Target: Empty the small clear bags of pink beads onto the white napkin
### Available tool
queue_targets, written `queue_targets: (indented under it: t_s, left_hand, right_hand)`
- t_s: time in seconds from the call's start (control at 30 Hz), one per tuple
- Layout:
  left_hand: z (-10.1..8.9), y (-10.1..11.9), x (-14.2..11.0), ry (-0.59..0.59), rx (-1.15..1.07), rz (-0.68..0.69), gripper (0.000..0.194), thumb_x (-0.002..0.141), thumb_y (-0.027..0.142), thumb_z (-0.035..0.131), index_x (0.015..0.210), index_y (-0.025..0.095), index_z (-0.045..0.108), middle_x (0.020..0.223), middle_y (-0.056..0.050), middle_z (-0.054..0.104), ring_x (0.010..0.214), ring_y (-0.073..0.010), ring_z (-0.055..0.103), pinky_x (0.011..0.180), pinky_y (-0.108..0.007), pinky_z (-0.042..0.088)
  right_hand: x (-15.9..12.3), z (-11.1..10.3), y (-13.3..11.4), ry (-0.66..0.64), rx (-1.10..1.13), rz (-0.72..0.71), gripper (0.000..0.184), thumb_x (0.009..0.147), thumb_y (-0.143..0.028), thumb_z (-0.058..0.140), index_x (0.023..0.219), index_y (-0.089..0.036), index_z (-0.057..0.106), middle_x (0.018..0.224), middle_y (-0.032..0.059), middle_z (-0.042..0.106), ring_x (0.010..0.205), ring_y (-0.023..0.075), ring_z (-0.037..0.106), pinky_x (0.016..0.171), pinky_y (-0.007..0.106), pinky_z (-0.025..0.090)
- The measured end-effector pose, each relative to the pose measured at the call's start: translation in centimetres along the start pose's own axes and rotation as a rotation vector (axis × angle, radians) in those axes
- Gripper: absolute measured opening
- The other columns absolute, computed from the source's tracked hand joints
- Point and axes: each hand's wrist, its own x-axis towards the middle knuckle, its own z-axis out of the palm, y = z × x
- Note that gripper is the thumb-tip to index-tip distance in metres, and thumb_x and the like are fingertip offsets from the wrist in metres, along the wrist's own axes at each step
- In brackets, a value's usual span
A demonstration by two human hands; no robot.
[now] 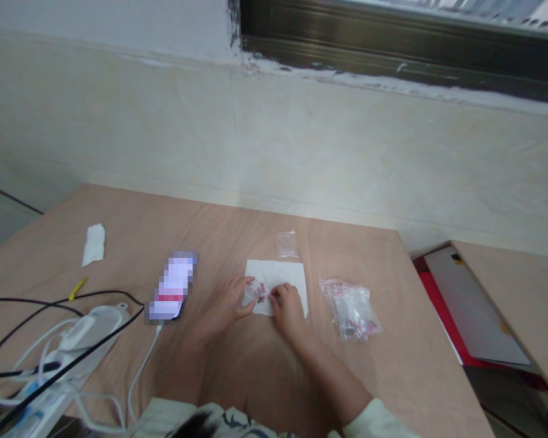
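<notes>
Beneath the left hand (231, 297) and the right hand (290, 307), wide on every side of the fingers (243, 281): a wood-grained bench (237, 231). Well to the right of the right fingers, a bulging clear bag (351, 310) — reddish lines near the far edge, crumpled clear plastic inside, pink and purplish contents toward the near end, too blurred to count. Directly under the fingers of both hands, a white sheet (274, 272), long axis from left to right, reaching farther out past the right fingers. Just beyond its far edge, ahead of the right fingers, a flat clear pouch (286, 244), contents, if any, not to be made out. Between the two hands, against the left fingers and over the left part of the sheet, a small clear packet (252, 293): clamped between left thumb and forefinger, bunched, with no long axis to be read. Nearer to the left hand, then, and just to the left of the right fingertips. Right fingers curled and drawn close — pinching something or not, impossible to tell. Smallest of all, tiny pink and dark bits (261, 298) at the packet's right side, facing the right fingertips; inside or outside the plastic, unclear.
</notes>
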Motion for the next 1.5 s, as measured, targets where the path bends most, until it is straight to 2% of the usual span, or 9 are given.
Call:
queue_targets:
  t_s: [0.1, 0.2, 0.33, 0.53, 0.77, 1.03, 1.17, 1.33, 1.5]
  left_hand:
    - [0.3, -0.1, 0.0, -0.003, 0.003, 0.005, 0.036, 0.067, 0.025, 0.054, 0.101, 0.017, 0.049, 0.099, -0.009, 0.057, 0.094, -0.0234, 0.051, 0.082, -0.038, 0.038]
    - [0.6, -0.3, 0.0, -0.004, -0.003, 0.022, 0.037, 0.068, 0.027, 0.054, 0.103, 0.017, 0.048, 0.1, -0.008, 0.057, 0.095, -0.0225, 0.051, 0.082, -0.038, 0.037]
    - [0.8, -0.8, 0.1, 0.014, 0.007, 0.006, 0.038, 0.068, 0.028, 0.053, 0.103, 0.016, 0.048, 0.099, -0.01, 0.057, 0.094, -0.0231, 0.051, 0.082, -0.038, 0.038]
    - [0.7, -1.2, 0.0, 0.035, 0.008, -0.01, 0.036, 0.068, 0.028, 0.053, 0.102, 0.016, 0.049, 0.099, -0.009, 0.058, 0.093, -0.0227, 0.052, 0.082, -0.038, 0.039]
    - [0.5, -1.0, -0.1, 0.023, 0.013, -0.003, 0.037, 0.068, 0.028, 0.053, 0.103, 0.017, 0.049, 0.101, -0.009, 0.058, 0.095, -0.0229, 0.051, 0.083, -0.038, 0.038]
    - [0.4, -0.5, -0.1, -0.004, 0.054, 0.001, 0.036, 0.069, 0.028, 0.052, 0.103, 0.017, 0.048, 0.1, -0.009, 0.057, 0.094, -0.0227, 0.051, 0.082, -0.038, 0.039]
    - [0.4, -0.7, -0.2, -0.003, 0.045, -0.005, 0.038, 0.07, 0.026, 0.052, 0.105, 0.016, 0.046, 0.104, -0.01, 0.056, 0.097, -0.0228, 0.05, 0.084, -0.039, 0.038]
    - [-0.3, -0.3, -0.1, -0.021, 0.046, -0.038, 0.037, 0.068, 0.025, 0.053, 0.104, 0.016, 0.048, 0.104, -0.01, 0.056, 0.098, -0.0231, 0.05, 0.085, -0.038, 0.038]
    - [-0.4, 0.3, 0.0, -0.049, 0.054, -0.057, 0.037, 0.067, 0.025, 0.053, 0.102, 0.014, 0.049, 0.103, -0.011, 0.057, 0.097, -0.0242, 0.05, 0.084, -0.039, 0.038]
  right_hand:
    - [0.3, -0.7, -1.0, 0.078, 0.082, -0.003, 0.01, 0.074, -0.017, 0.047, 0.072, -0.017, 0.057, 0.074, 0.0055, 0.055, 0.075, 0.0182, 0.047, 0.069, 0.03, 0.036]
    - [0.3, -0.8, -2.0, 0.065, 0.194, -0.054, 0.011, 0.075, -0.019, 0.046, 0.079, -0.018, 0.056, 0.076, 0.0042, 0.056, 0.076, 0.017, 0.048, 0.069, 0.029, 0.036]
    - [-0.1, 0.3, -1.6, 0.088, 0.15, 0.031, 0.013, 0.071, -0.016, 0.048, 0.082, -0.016, 0.055, 0.079, 0.0061, 0.055, 0.077, 0.0184, 0.048, 0.068, 0.031, 0.037]
    - [-0.4, 1.1, -0.5, -0.033, 0.033, 0.018, 0.011, 0.068, -0.014, 0.052, 0.077, -0.017, 0.058, 0.081, 0.0068, 0.055, 0.079, 0.0189, 0.048, 0.069, 0.029, 0.036]
    - [0.1, 0.8, -0.6, -0.085, -0.028, 0.0, 0.009, 0.065, -0.01, 0.053, 0.07, -0.017, 0.056, 0.076, 0.006, 0.055, 0.073, 0.0181, 0.048, 0.065, 0.028, 0.036]
    - [0.6, -0.6, -1.8, 0.001, 0.25, -0.036, 0.008, 0.073, -0.02, 0.05, 0.077, -0.018, 0.057, 0.074, 0.0033, 0.056, 0.073, 0.0156, 0.05, 0.069, 0.028, 0.037]
    - [0.0, 0.2, -1.6, 0.016, 0.128, 0.029, 0.013, 0.068, -0.015, 0.053, 0.081, -0.015, 0.056, 0.08, 0.0069, 0.055, 0.078, 0.0183, 0.048, 0.07, 0.03, 0.037]
    - [-0.6, 1.5, -0.7, -0.054, 0.001, -0.022, 0.011, 0.068, -0.01, 0.051, 0.074, -0.016, 0.058, 0.08, 0.0071, 0.055, 0.078, 0.0186, 0.047, 0.069, 0.029, 0.036]
    - [0.0, 0.6, -1.4, 0.071, 0.117, 0.01, 0.008, 0.072, -0.015, 0.05, 0.071, -0.016, 0.058, 0.073, 0.0051, 0.056, 0.074, 0.0171, 0.048, 0.069, 0.028, 0.036]
